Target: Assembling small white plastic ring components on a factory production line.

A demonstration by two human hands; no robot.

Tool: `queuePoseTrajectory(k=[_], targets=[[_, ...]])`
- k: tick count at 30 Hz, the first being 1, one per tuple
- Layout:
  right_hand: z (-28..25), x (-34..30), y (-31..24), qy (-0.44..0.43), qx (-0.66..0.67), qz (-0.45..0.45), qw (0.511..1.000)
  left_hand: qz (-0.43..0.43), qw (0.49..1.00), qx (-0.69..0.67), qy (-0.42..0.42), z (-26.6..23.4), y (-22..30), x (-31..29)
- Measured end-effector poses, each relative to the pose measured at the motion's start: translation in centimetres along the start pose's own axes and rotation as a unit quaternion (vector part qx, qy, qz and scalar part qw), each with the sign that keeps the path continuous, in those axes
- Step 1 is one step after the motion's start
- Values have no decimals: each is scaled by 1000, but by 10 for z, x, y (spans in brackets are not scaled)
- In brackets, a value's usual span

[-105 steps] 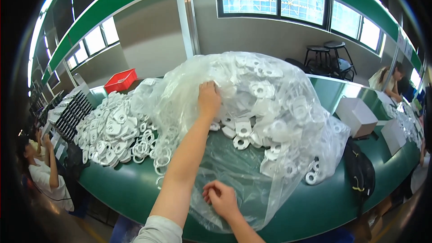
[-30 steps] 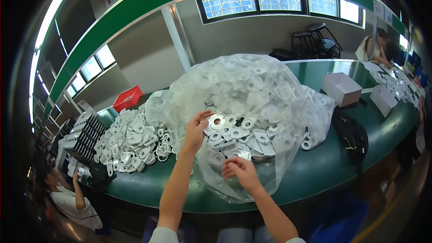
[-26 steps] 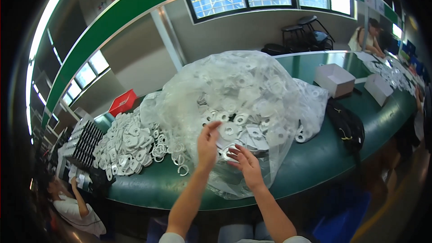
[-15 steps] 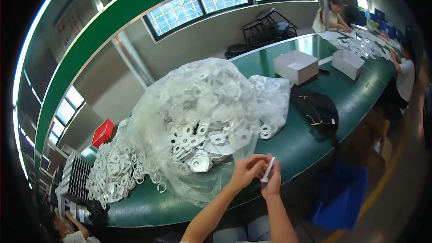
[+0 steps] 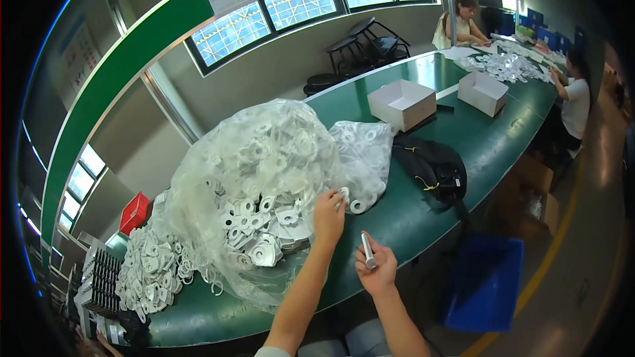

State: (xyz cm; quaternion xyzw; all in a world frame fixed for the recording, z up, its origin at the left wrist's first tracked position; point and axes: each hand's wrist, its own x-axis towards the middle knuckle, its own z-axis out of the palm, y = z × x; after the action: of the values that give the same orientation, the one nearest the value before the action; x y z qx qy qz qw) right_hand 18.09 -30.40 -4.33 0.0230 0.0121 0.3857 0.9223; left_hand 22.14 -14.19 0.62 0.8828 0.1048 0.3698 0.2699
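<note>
Item: white plastic part, ring-shaped, one of many. Location: at the open mouth of the large clear plastic bag on the green table, where your left hand pinches it, fingertips together on its edge. Companion tool: small silver cylindrical tool, held upright in your right hand, fingers wrapped around its lower half; whether it is a blade or a marker cannot be told. Handling note: lift the part clear of the loose heap before bringing the tool to it, so that neighbouring pieces do not snag. Keep the tool tip pointed away from the bag film, which would likely tear easily. Adjacent stock: sorted white parts lying to your left; black bag well clear to the right.
</note>
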Motion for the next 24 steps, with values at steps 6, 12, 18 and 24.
queuePoseTrajectory(k=[6,12,18,24], targets=[[20,-3,30,36,-28,8,999,131,989,50,-46,-63,66,-94],[19,-27,47,30,-116,57,991,94,980,112,-138,-92,70,-139],[23,-50,75,5,-175,158,972,40,986,77,-144,-144,78,-175],[15,-86,99,30,-391,101,914,2,990,86,-109,-167,75,-239]])
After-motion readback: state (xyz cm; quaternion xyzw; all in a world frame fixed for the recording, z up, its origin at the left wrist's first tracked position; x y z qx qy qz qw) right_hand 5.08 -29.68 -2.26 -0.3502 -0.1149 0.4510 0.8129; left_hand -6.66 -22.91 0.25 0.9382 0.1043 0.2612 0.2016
